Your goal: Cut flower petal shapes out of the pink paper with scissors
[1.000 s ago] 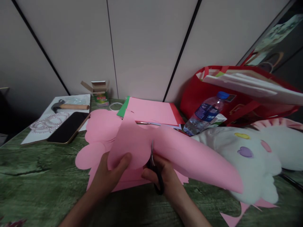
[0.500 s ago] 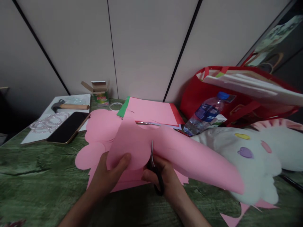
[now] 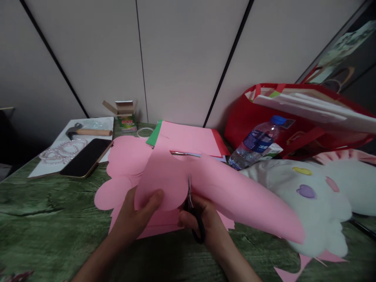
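A sheet of pink paper [image 3: 164, 176] is pinched by my left hand [image 3: 141, 209], thumb on top, at its rounded left part. My right hand [image 3: 202, 219] is closed round black-handled scissors [image 3: 196, 219], whose blades sit in a slit in the sheet, pointing away from me. To the right of the blades, the rest of the sheet curls into a long roll. Underneath lie more pink sheets, and cut pink paper shapes with rounded edges [image 3: 126, 156] are piled to the left.
Behind are stacked coloured sheets [image 3: 188, 135], a small open box [image 3: 127, 119] and a leaning water bottle [image 3: 255, 141]. On the left lie a phone [image 3: 86, 158] and a hammer [image 3: 91, 132]. A red bag [image 3: 241, 113], a white plush toy [image 3: 317, 211] and pink scraps [image 3: 293, 270] are on the right.
The view has shifted slightly, so everything sits a little further right. Both hands keep their hold, and the scissors stay in the slit with hardly any visible movement.
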